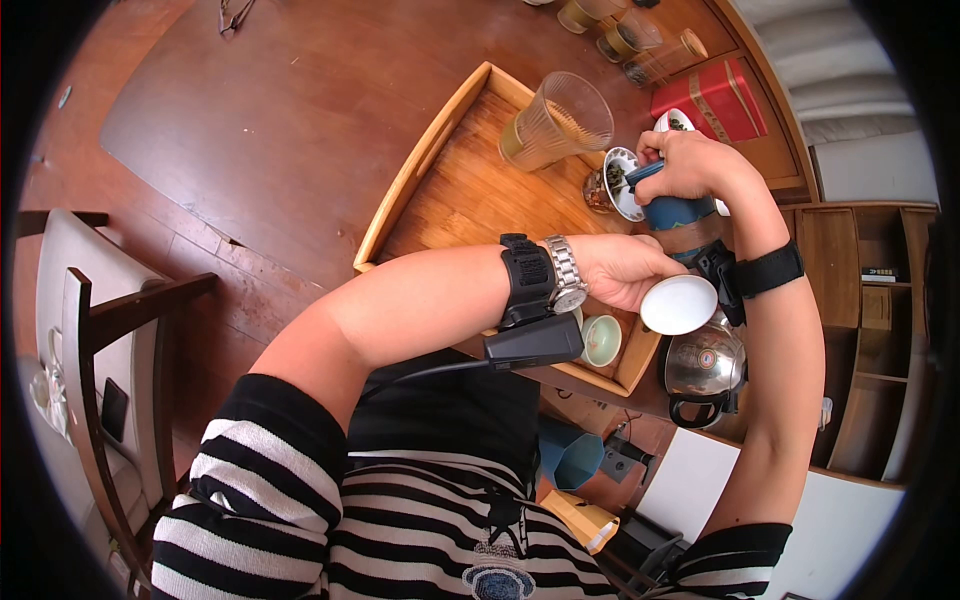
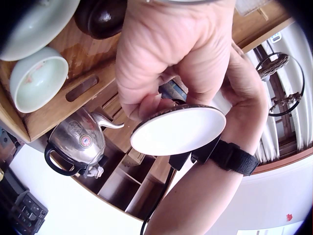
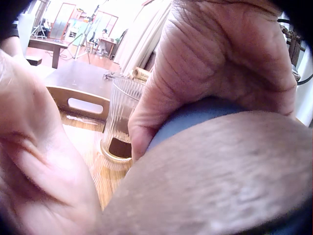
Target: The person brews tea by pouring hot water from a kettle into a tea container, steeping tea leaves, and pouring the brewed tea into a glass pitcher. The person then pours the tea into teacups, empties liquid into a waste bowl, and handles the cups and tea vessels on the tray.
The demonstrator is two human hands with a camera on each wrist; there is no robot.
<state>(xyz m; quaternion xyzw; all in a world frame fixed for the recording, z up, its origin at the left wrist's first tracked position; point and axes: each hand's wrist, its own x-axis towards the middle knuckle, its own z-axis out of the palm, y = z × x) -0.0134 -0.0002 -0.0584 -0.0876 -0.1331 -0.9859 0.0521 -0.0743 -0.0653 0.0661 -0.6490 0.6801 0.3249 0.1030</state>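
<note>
My right hand (image 1: pixel 690 165) grips a blue canister (image 1: pixel 678 214) with a brown band, tilted beside a white dish (image 1: pixel 628 208) with a patterned rim and dark leaves. In the right wrist view the fingers curl over the canister's blue part (image 3: pixel 195 115), above its rough brown band. Just below the canister, my left hand (image 1: pixel 622 272) pinches a round lid-like piece (image 1: pixel 680 306). Its white face shows in the left wrist view, with a dark brown edge. Part of the canister is hidden behind the left hand there. A glass jar (image 1: pixel 597 190) of brown bits stands against the dish.
A wooden tray (image 1: pixel 440 200) carries a tall ribbed glass (image 1: pixel 555 120) with amber liquid and a pale green cup (image 1: pixel 601 340). A steel kettle (image 1: pixel 705 360) stands near the tray's corner. Behind are a red box (image 1: pixel 715 100) and a small bowl (image 1: pixel 675 120) with leaves.
</note>
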